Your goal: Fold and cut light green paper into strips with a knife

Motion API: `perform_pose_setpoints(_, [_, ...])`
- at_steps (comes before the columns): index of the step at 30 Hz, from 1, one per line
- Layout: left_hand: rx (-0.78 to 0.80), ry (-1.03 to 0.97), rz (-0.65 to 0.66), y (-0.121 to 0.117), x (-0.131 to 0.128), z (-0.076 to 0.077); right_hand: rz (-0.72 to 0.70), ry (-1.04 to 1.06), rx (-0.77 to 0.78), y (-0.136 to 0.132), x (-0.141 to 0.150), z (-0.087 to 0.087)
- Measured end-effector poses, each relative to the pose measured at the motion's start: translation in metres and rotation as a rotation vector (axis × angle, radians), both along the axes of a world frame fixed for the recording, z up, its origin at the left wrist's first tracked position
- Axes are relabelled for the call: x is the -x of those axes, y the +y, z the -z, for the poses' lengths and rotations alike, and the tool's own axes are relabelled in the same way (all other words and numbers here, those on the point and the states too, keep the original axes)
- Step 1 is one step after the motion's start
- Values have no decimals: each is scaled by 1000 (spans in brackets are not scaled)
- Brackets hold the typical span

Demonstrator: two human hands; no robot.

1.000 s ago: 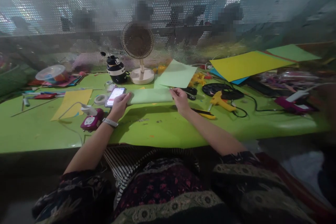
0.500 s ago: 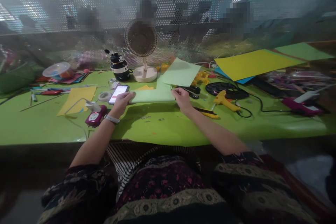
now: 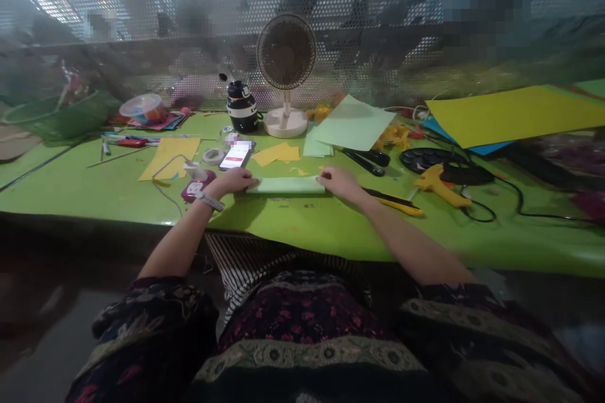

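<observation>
A strip of pale green paper (image 3: 289, 186), folded or rolled lengthwise, stretches between my two hands just over the green table. My left hand (image 3: 232, 181) pinches its left end, thumb on the near side. At the right end my right hand (image 3: 343, 184), slightly blurred, has its fingers closed on the paper. Beyond my left hand lies a phone (image 3: 235, 156) with a lit screen. Orange paper pieces (image 3: 278, 153) rest behind the strip. To the right of my right hand is a yellow utility knife (image 3: 397, 203).
A yellow glue gun (image 3: 442, 186) and its black cord lie at right. Behind are black-handled scissors (image 3: 366, 160), pale green sheets (image 3: 357, 123), a fan (image 3: 286, 123) and a dark bottle (image 3: 242, 110). A purple power socket (image 3: 195, 189) sits left.
My view has turned left, so the table things appear further right. The green strip now sits lower, closer to the tabletop, and the orange pieces behind it show more fully.
</observation>
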State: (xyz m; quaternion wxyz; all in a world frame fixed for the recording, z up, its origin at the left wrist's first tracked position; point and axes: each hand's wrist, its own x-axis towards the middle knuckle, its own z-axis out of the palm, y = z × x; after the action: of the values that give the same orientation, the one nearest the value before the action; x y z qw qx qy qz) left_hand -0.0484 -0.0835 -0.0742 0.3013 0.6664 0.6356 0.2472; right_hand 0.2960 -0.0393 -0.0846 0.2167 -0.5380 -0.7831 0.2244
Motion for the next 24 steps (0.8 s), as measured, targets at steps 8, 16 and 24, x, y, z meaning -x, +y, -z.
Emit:
perform_pose_setpoints(8, [-173,311,-27,5,-17,5,-15,-128,-26,8,0,-6])
perform_pose_setpoints(16, [-108,311,3,16,-12,9,-93,-198,-137,11,3,0])
perform_pose_setpoints(24, [-208,454,-88,8,-19,2,-71,-278,-182,11,3,0])
